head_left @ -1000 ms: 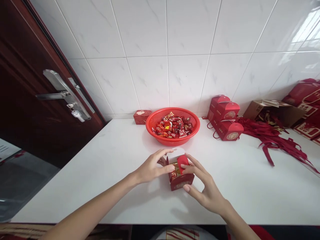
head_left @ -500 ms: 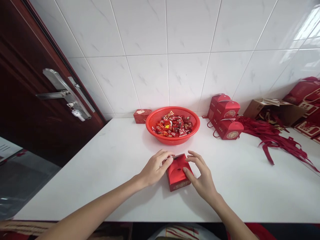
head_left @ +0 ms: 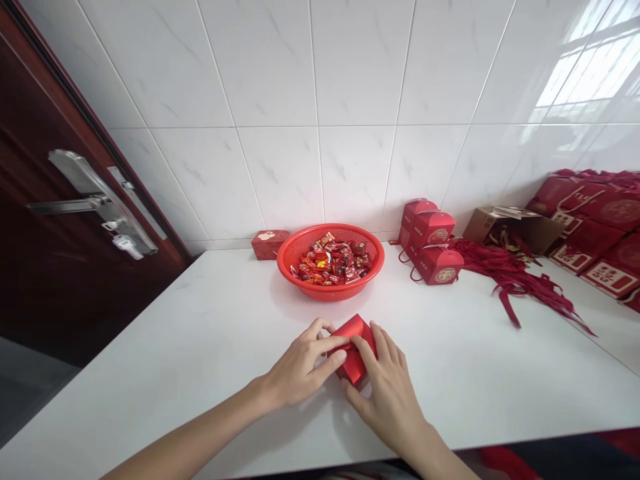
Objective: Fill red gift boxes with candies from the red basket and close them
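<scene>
A small red cardboard gift box [head_left: 353, 367] sits on the white table in front of me, turned at an angle, its top flaps folded inward. My left hand [head_left: 304, 363] holds it from the left, index finger laid on the top where the flaps meet and thumb near the front flap. From the right, my right hand [head_left: 389, 390] grips the same box, its index fingertip pressing on the top and its thumb at the near lower edge. The fingers partly cover the flaps and sides. Just beyond stands a red plastic basket [head_left: 331, 293] of wrapped candies [head_left: 333, 260].
Several finished red boxes [head_left: 431, 233] are stacked at the wall, right of the basket. Loose dark red ribbons [head_left: 520, 280], an open cardboard carton [head_left: 483, 227] and red gift bags [head_left: 600, 220] lie further right. A red packet [head_left: 267, 245] stands left of the basket.
The box has turned, and its raised flaps are now folded down. My right hand has moved from the top flap to wrap the near right side. The whole view has shifted slightly.
</scene>
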Tool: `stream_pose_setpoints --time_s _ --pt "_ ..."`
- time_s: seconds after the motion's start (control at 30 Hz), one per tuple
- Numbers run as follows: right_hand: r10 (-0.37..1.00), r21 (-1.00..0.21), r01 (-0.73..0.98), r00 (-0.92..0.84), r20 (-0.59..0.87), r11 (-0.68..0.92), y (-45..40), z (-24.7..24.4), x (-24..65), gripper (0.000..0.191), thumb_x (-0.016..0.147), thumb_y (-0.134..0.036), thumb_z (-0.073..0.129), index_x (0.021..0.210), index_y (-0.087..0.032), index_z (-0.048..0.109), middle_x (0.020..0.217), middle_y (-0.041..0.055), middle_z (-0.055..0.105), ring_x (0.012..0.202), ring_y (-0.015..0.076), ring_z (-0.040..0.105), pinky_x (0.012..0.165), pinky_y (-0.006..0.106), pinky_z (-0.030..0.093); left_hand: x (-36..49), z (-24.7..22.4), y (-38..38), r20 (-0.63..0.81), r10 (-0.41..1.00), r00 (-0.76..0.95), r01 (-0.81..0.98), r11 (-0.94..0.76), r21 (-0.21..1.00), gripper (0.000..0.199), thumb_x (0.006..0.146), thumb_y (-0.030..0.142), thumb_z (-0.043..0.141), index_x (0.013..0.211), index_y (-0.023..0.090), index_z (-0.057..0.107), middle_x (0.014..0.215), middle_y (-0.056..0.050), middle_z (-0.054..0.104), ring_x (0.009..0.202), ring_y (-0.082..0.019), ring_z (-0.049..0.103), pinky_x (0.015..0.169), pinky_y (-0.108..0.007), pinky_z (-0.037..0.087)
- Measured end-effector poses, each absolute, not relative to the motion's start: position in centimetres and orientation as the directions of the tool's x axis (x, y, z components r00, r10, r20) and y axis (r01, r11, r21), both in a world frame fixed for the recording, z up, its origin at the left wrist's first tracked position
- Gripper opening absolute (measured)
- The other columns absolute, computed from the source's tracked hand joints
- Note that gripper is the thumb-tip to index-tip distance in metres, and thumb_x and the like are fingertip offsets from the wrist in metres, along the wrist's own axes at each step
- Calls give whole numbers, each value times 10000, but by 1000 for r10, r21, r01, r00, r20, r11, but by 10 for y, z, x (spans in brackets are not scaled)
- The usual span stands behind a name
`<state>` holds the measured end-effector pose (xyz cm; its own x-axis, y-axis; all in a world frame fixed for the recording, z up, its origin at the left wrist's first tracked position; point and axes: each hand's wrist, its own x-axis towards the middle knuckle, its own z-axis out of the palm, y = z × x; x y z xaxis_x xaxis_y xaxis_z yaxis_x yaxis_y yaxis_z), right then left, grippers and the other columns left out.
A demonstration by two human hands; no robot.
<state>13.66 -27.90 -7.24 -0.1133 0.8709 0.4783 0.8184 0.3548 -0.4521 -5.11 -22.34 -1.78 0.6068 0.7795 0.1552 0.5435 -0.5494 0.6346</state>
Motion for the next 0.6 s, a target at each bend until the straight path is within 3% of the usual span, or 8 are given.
stream_pose_setpoints --time_s 0.13,0.3,0.43,0.6 --pt "908 -530 793 -67 413 300 -257 -53 173 455 722 -316 685 1172 -264 637 1277 155 615 1055 364 633 857 538 546 -54 -16 -224 114 723 682 504 -577 643 463 1029 452 412 1418 263 575 1417 -116 482 1107 -214 636 1002 -388 548" --pt "855 -549 811 127 503 203 -202 11 267 368 705 -346 668 1062 -255 653 1008 107 679 975 336 614 882 494 496 -58 -11 -222 98 719 688 508 -574 642 439 1029 449 426 1395 258 575 1494 -128 442 1142 -230 643 994 -390 555" --pt "719 -526 850 372 587 -9 -144 67 331 471 691 -398 658 1125 -213 652 1105 148 639 1113 362 542 949 490 438 -60 -8 -220 87 735 673 535 -565 628 406 1030 433 429 1336 240 613 1493 -133 449 1136 -226 643 989 -385 550" --pt "775 -481 857 429 464 -186 -90 80 352 485 724 -410 633 1151 -181 648 1118 166 622 1115 369 530 906 462 441 -62 -8 -218 36 714 699 554 -574 603 385 1025 421 433 1290 227 633 1501 -146 436 1131 -238 639 982 -400 547"
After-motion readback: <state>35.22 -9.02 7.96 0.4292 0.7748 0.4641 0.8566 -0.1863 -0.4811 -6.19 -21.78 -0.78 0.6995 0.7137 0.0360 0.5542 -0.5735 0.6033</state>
